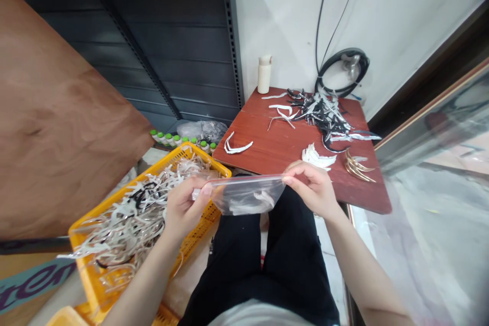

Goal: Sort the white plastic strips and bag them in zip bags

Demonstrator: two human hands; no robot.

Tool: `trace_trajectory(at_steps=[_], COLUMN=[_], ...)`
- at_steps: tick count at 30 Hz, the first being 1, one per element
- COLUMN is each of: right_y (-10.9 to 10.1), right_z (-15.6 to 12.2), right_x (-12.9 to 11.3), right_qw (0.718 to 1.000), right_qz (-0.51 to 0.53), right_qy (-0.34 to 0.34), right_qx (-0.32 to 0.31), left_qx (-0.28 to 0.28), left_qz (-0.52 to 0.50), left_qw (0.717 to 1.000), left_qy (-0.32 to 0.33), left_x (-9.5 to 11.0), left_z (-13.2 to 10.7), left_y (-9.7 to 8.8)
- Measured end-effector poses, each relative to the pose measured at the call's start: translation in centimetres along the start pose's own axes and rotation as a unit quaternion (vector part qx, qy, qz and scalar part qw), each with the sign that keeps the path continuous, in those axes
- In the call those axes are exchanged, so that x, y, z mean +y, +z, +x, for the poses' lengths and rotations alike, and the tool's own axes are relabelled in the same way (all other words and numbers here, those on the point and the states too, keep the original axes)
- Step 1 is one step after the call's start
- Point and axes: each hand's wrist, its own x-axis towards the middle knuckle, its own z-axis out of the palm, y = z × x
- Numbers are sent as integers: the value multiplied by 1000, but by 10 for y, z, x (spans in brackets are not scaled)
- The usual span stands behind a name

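Note:
I hold a small clear zip bag [244, 194] stretched between both hands above my lap. My left hand [185, 209] pinches the bag's left end at its red-striped top edge. My right hand [313, 186] pinches the right end of the same edge. White curved plastic pieces [263, 199] lie inside the bag. Both hands are closed on the bag, just in front of the red-brown table [267, 147].
A yellow basket [89, 270] full of white and black strips stands at my left. On the table lie a black-and-white pile [324, 112], white pieces [317, 157], gold pieces [357, 167], a white pair [237, 146] and a white bottle [264, 74]. Green-capped vials [179, 139] line the floor.

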Motion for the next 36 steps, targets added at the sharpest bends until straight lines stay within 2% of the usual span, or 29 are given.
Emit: trace_trajectory(at_steps=[3,7,10,12,16,18,21,26,28,30,31,32,33,35,36], right_y=[6,17,31,41,60,67,73,88,108,136,151,165,177,191,193], right_z=[3,11,19,24,27,26,25,16,-3,-34,-52,-71,-88,-111,-116], right_x=[-5,-14,-21,-25,-30,-30,-27,-19,-16,-10,-4,3,13,38,53], right_qw=[1000,998,993,988,980,975,968,976,986,997,999,998,990,951,936], right_qz=[23,2,-21,-30,-38,-37,-22,19,29,18,-3,-29,-60,-111,-124], right_qy=[1,-40,-89,-116,-146,-157,-178,-183,-150,-75,-46,-55,-92,-182,-201], right_qx=[3,-41,-76,-98,-131,-156,-176,-119,-68,13,22,-19,-92,-223,-259], left_qx=[-24,-110,-181,-207,-179,-172,-190,-196,-189,-165,-151,-130,-114,-83,-70], left_qz=[22,122,188,204,231,239,237,256,258,263,271,281,290,304,308], left_qw=[999,982,957,945,943,941,938,936,937,942,943,945,946,946,947], left_qy=[30,97,127,147,161,169,168,142,139,130,119,105,93,72,61], left_x=[0,10,24,34,43,41,33,23,19,14,11,8,4,-4,-6], left_z=[7,26,34,33,19,9,-5,-26,-32,-38,-42,-45,-49,-57,-61], left_y=[-10,-25,-25,-19,-12,-15,-28,-55,-67,-82,-91,-99,-107,-121,-127])
